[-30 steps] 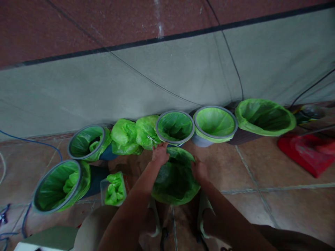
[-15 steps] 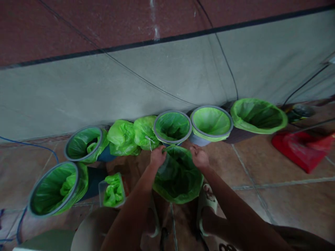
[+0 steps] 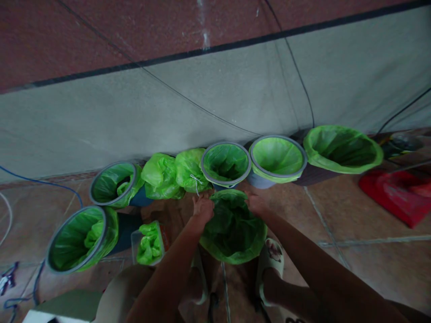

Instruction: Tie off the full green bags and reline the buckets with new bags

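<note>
A small bin lined with a green plastic bag (image 3: 232,229) stands on the tiled floor between my feet. My left hand (image 3: 202,208) grips the bag's edge at the far left of the rim, fingers closed on the plastic. My right hand (image 3: 256,204) holds the bag's edge at the far right of the rim, fingers curled over it. The bag is pulled over the rim all round and hides the bin's wall.
Several grey bins with green liners (image 3: 226,163) stand in a row along the wall, and two tied green bags (image 3: 175,175) sit between them. A clear box of folded green bags (image 3: 148,242) lies at left. A red dustpan (image 3: 393,193) lies at right; cables run across the floor.
My right hand moved from the bag's near right side up to its far right edge. Both hands have pulled the liner down over the rim; the view shifted slightly.
</note>
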